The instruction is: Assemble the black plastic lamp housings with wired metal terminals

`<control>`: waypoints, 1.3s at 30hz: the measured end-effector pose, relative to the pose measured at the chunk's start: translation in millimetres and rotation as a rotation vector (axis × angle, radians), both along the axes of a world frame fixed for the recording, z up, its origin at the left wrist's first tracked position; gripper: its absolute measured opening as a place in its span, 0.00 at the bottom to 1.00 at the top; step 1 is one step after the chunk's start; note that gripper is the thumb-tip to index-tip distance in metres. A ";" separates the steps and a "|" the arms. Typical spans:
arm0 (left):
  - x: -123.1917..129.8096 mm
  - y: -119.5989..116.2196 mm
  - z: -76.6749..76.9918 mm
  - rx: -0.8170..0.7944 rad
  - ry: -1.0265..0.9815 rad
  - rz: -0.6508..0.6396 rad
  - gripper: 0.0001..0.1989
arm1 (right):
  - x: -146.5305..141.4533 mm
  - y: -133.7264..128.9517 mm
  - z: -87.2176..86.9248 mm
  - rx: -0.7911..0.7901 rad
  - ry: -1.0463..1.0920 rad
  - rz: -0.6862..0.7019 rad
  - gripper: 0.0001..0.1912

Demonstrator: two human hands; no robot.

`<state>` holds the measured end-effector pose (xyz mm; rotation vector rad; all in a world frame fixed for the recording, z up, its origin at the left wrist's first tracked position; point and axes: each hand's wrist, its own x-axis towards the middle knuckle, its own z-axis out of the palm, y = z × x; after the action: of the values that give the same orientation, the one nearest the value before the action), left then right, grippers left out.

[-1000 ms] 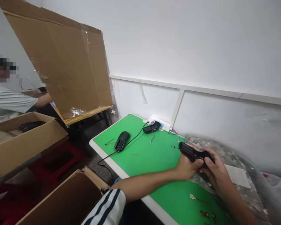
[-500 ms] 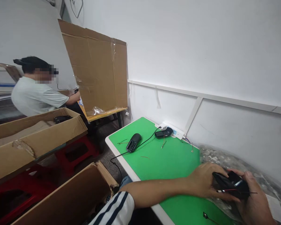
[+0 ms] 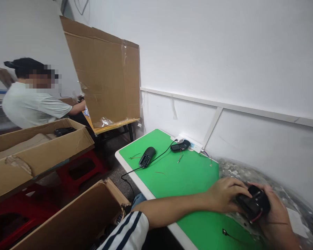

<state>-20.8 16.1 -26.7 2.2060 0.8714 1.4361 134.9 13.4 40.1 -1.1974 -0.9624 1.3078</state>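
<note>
Both my hands hold a black mouse-shaped shell [image 3: 255,205] above the right part of the green table mat [image 3: 187,187]. My left hand [image 3: 225,196] grips it from the left, its fingers curled over the top. On the right, my right hand [image 3: 276,211] wraps round the other side, partly blurred. A thin red wire shows at the lower edge of the shell. Below lies a small black part with a wire [image 3: 225,232]. Farther left on the mat rest a black mouse with an uncovered section [image 3: 147,157] and another black mouse [image 3: 180,146].
A white power strip [image 3: 195,145] stands against the wall, with a black cable running off the table. Clear plastic bags [image 3: 234,170] lie at the right. Cardboard boxes [image 3: 49,156] and red stools [image 3: 80,173] are at the left, near a seated person [image 3: 36,104].
The black shell has turned and shifted slightly left in my hands. The whole view has moved a little, with the table and boxes now farther left.
</note>
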 end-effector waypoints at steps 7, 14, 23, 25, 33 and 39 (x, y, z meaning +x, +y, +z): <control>-9.8 -6.2 12.3 0.069 0.005 -0.035 0.20 | -1.1 2.1 8.1 0.186 0.024 -0.013 0.31; -13.2 3.2 19.2 0.367 -0.004 -0.023 0.19 | 1.7 20.2 4.4 0.329 0.059 0.039 0.29; -13.6 0.0 21.7 0.388 0.060 0.029 0.19 | 4.1 24.7 3.6 0.343 0.000 0.111 0.29; -13.8 0.2 21.1 0.385 0.066 0.029 0.19 | 3.3 25.8 0.6 0.332 0.030 0.127 0.29; -13.3 -2.5 26.9 0.373 0.050 -0.017 0.18 | 2.4 27.8 -5.5 0.391 -0.051 0.138 0.29; -5.1 -10.3 38.6 -0.023 -0.205 0.051 0.15 | -1.3 25.4 -8.2 0.377 -0.150 0.145 0.37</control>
<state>-25.9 5.7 11.9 1.9899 0.8744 1.6330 133.6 38.8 31.9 -0.9552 -1.3579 1.0943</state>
